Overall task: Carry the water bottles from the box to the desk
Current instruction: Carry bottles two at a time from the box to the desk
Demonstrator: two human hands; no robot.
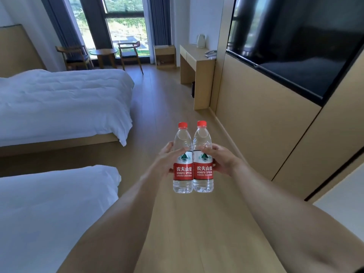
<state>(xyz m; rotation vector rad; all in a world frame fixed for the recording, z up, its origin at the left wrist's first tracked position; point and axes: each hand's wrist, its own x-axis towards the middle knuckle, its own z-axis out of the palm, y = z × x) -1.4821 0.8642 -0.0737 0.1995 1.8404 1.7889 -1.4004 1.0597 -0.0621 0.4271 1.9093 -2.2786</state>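
Observation:
Two clear water bottles with red caps and red labels are held upright side by side in front of me, above the wooden floor. My left hand grips the left bottle at its label. My right hand grips the right bottle the same way. The two bottles touch each other. The wooden desk stands far ahead against the right wall. No box is in view.
Two beds with white covers lie on the left. A wall-mounted TV and wooden panelling line the right. A white kettle and a phone sit on the desk. Chairs, a round table and a small cabinet stand by the window.

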